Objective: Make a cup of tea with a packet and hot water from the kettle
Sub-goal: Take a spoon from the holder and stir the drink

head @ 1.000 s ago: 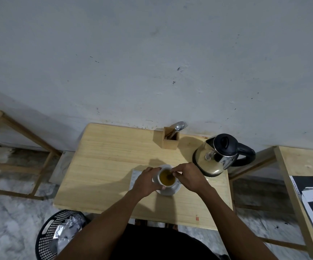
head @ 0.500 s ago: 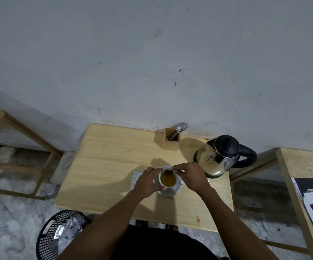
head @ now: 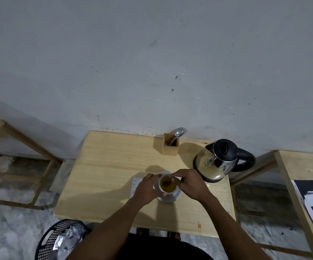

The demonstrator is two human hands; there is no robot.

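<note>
Against a grey wall stands a wooden table (head: 103,166), with a white cup (head: 168,185) of amber tea on a saucer (head: 170,199) near its front edge. Left hand (head: 146,190) curls around the cup's left side, gripping it. Right hand (head: 189,183) pinches something small over the rim (too small to tell what). Just to the right sits a steel kettle (head: 218,162); behind the cup, a wooden holder (head: 169,148) with cutlery.

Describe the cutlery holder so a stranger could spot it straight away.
On the pale wooden table, look along the back edge by the grey wall. The small square wooden box stands left of the steel kettle with the black lid; only it has metal cutlery sticking out.
</note>
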